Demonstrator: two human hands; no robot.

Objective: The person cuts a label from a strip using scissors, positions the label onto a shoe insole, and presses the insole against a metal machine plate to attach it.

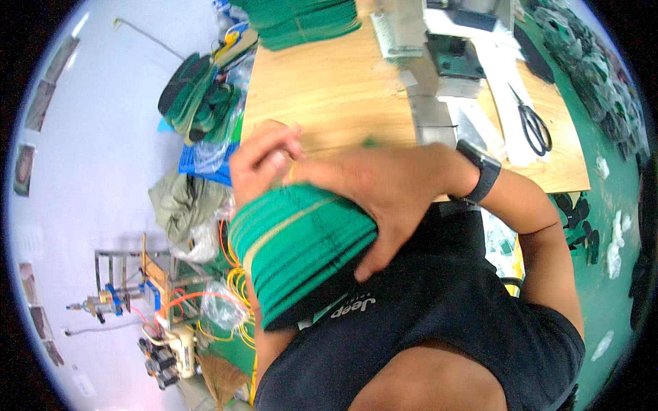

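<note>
At chest | left hand [264,157] + right hand [387,188] | grip: green stack [298,250] | white lettering [353,308], black shirt [445,301]

Thick stack of green layers [301,240], yellow-streaked, held tilted

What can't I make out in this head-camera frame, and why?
Left hand: head view, lower part hidden behind the held green stack.
Right hand: head view, finger ends blurred where they near the left hand.
Held green stack: head view, layer count lost to blur.
Table stack: head view, top cut off by the upper edge.
</note>
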